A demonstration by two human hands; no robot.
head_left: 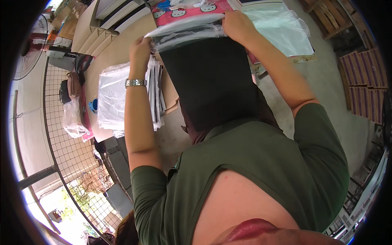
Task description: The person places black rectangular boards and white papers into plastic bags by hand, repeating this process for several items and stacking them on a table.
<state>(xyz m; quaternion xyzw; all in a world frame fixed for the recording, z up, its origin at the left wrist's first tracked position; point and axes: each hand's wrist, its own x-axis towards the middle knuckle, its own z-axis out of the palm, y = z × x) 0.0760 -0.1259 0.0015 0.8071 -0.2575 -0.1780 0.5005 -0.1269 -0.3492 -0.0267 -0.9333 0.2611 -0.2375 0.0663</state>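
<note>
A clear plastic sleeve (188, 32) is stretched between my two hands at the far edge of a large flat black sheet (210, 77). My left hand (141, 52), below a metal wristwatch (135, 82), is closed on the sleeve's left end. On its right end my right hand (238, 27) is closed too. The black sheet slopes from my lap toward the table, its far edge at or just inside the sleeve; which of the two I cannot tell. Close to my left forearm lies a stack of plastic-wrapped flat pieces (113, 96).
A brown table (134, 43) bears upright thick dark-covered stacks (122, 14) at the far left. Beyond my hands is a pink patterned cover (192, 12). Clear plastic sleeves (279, 32) lie in a pile at the right. Wooden pallets (363, 81) stand at the far right, a fan (32, 47) at the left.
</note>
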